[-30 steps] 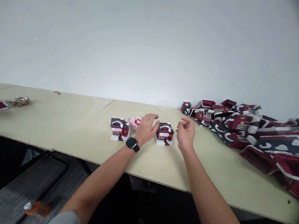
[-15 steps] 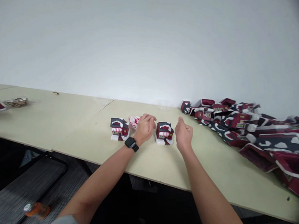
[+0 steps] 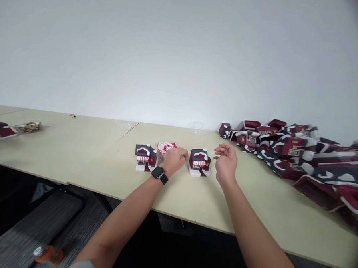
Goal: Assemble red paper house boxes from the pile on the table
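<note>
Two small red house-shaped boxes with white snowy roofs stand on the beige table (image 3: 75,156), one at the left (image 3: 146,157) and one at the right (image 3: 199,162). Between and behind them sits a clear bowl of red-and-white candies (image 3: 166,146). My left hand (image 3: 174,158), with a black watch on its wrist, is curled closed just in front of the bowl; what it holds, if anything, is hidden. My right hand (image 3: 225,163) hovers just right of the right house box, fingers loosely bent and apart, holding nothing.
A big pile of flat, unfolded house boxes (image 3: 295,152) covers the table's right side along the wall. At the far left lie another red box (image 3: 2,129) and a packet of brownish bits (image 3: 29,127). An orange bottle (image 3: 48,254) lies on the floor.
My left hand has drawn back from the right house box and closed into a fist near the candy bowl. The right hand turned and its fingers bent over. The camera shifted slightly.
</note>
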Motion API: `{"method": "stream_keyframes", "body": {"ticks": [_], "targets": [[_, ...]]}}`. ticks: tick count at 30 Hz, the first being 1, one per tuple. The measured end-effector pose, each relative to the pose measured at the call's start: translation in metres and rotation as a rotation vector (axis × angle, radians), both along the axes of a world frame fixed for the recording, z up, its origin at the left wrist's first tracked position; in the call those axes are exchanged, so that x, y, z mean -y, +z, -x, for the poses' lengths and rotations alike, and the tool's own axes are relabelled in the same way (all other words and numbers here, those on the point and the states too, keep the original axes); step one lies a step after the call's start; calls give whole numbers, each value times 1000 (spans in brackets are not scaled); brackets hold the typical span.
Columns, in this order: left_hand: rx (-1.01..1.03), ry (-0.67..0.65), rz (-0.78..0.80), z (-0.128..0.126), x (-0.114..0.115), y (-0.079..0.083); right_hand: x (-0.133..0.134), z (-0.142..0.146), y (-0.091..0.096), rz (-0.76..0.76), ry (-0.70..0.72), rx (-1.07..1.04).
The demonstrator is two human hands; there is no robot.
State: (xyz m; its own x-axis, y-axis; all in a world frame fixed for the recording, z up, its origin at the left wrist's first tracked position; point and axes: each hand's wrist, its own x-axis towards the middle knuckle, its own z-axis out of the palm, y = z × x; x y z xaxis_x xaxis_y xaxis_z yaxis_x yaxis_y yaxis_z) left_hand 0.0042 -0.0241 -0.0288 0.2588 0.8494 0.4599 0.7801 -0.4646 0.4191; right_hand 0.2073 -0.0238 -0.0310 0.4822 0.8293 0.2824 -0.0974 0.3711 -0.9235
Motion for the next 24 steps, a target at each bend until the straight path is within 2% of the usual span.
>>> {"method": "stream_keyframes", "body": {"ticks": [6, 10, 14, 21, 24], "targets": [[5, 18, -8, 0, 1, -2, 2, -3, 5, 79, 53, -162], [14, 35, 8, 2, 0, -2, 5, -3, 6, 23, 52, -198], [15, 41, 22, 1, 0, -3, 11, -1, 9, -19, 132, -215], [42, 45, 0, 1, 2, -3, 17, 2, 12, 21, 169, -178], [49, 48, 4, 2, 1, -3, 14, 1, 5, -27, 208, -64]]}}
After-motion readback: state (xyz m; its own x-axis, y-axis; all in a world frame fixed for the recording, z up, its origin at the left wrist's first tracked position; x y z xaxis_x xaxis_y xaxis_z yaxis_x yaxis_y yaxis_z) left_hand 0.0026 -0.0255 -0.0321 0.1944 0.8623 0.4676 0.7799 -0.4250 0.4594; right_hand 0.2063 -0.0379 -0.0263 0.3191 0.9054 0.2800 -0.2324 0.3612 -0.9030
